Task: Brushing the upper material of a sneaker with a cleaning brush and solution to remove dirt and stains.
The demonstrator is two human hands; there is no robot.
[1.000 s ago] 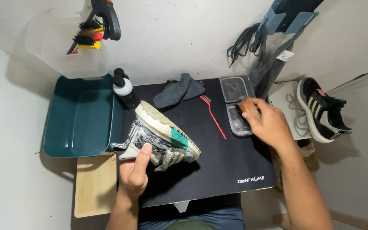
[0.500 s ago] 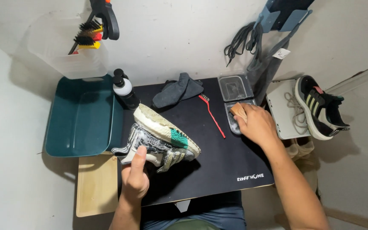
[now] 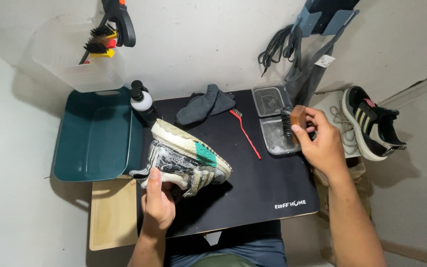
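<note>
We've got a dirty white knit sneaker (image 3: 186, 163) with black patterning, a green heel patch and a thick, grimy foam sole, tipped on its side over the left part of the black table mat (image 3: 253, 193). Our left hand (image 3: 158, 202) is clamped on its upper from below, thumb on the near side, fingers wrapped under.

Our right hand (image 3: 322, 143) is closed on a wooden-backed brush (image 3: 292, 123) with short dark bristles; thumb and fingers pinch the wood block, bristles face left. It sits just above the nearer of two clear plastic trays (image 3: 275, 121), which holds foamy liquid.

Between shoe and trays lies a thin red-handled brush (image 3: 245, 133). Behind it, a crumpled dark grey cloth (image 3: 206, 105) and a black pump bottle (image 3: 142, 101) with a white label. Left of the mat is a deep teal plastic tub (image 3: 95, 136), smooth-walled. Below it, a pale wood board (image 3: 112, 212). A translucent bin (image 3: 77, 62) on the wall holds stiff brushes with yellow and red handles.

Off to the right, a black sneaker (image 3: 371, 123) with pale stripes and a white sole rests on a light surface, loose laces (image 3: 339, 121) beside it. Dark laces (image 3: 275, 49) hang on the wall.
</note>
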